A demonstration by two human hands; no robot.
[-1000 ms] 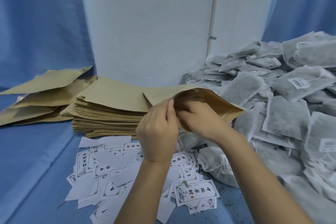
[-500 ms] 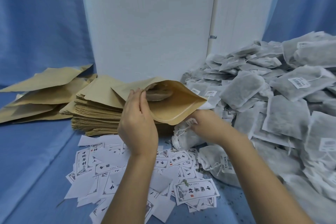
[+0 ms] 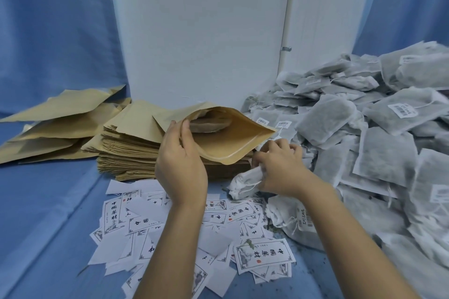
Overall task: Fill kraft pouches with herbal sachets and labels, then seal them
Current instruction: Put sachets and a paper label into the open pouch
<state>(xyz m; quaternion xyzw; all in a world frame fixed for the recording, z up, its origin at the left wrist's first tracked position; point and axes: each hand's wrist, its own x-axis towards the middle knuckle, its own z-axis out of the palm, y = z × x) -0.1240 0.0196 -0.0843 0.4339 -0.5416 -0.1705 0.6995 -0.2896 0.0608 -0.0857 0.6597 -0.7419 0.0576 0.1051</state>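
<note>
With one sachet already inside the pouch, the left grip holds its mouth open while the right grip clutches another sachet; label and sealing remain.

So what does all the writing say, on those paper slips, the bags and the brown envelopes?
"中國?材" on the big paper slip at the front; the third character is blurred, and its red stamp is too small to read.
Seemingly the same four characters on the slip at the left.
Barcode stickers on the bags: too small to read.
Brown envelopes: no print shows.
</note>
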